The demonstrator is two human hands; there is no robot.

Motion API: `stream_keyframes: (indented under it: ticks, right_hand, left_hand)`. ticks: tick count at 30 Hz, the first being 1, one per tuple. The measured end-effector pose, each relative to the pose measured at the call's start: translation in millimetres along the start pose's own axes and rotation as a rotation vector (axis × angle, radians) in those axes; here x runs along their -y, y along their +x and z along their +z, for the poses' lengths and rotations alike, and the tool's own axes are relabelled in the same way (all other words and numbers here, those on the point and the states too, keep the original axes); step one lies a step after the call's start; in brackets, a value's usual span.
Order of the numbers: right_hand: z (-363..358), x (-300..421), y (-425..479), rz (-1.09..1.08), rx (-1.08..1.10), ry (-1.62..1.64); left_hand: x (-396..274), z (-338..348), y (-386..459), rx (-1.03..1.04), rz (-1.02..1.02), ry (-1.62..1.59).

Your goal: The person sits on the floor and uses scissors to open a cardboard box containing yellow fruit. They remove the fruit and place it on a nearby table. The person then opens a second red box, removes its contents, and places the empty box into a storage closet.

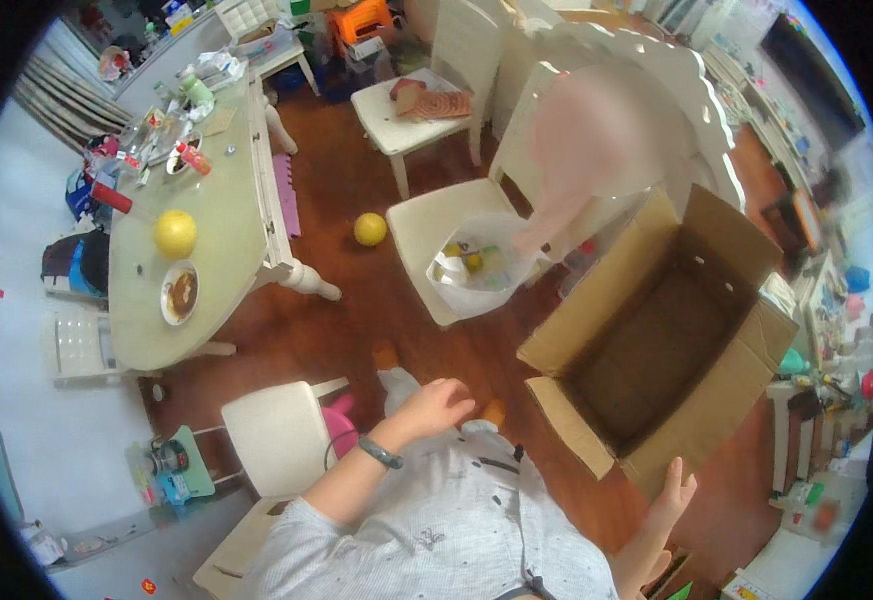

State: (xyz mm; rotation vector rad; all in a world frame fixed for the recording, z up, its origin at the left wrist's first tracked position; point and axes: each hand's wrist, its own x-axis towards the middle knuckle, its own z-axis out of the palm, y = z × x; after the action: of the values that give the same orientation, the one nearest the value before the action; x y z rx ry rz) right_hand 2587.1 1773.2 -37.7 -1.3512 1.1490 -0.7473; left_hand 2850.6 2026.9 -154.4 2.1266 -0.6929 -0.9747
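Observation:
My left hand (438, 406) is held in front of my body, its fingers loosely curled and apart, with nothing seen in it; a dark bangle circles the wrist. At the lower right, my right hand (674, 491) is near the bottom flap of a large cardboard box (733, 379); whether it touches the flap I cannot tell. The box stands with its flaps spread, its inside brown and bare but for small pale spots. Ahead, a white plastic bag (481, 296) with yellow and green things rests on a cream chair (421, 217). A pale pink blurred shape covers that chair's back.
A long table (230, 225) at the left bears a yellow pomelo-like fruit (175, 234), a plate of food (180, 293) and bottles. Another yellow round fruit (370, 229) lies on the wooden floor. A white chair (267, 435) is close at my left.

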Motion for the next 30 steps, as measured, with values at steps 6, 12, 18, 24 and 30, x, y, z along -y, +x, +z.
stream_keyframes:
  ticks: [6, 12, 18, 24, 30]
  right_hand:
    - [58.1, 12.5, 12.9, -0.003, 0.111, 0.138]
    - [164.5, 27.1, 13.1, -0.009, 0.103, 0.258]
    - [267.6, 33.7, 1.8, 0.051, 0.072, 0.235]
    - [337.3, 32.9, -18.7, 0.038, 0.105, 0.267]
    - [367.7, 39.5, -32.5, 0.072, 0.204, 0.281]
  left_hand:
    - [20.0, -54.7, 3.5, -0.138, -0.05, -0.008]
    - [60.0, -141.1, -0.9, -0.089, -0.227, 0.013]
    - [111.4, -232.6, -14.4, -0.181, -0.216, 0.005]
    - [160.8, -288.9, -9.4, -0.25, -0.176, 0.039]
    - [185.8, -304.9, -13.3, -0.284, -0.128, 0.02]
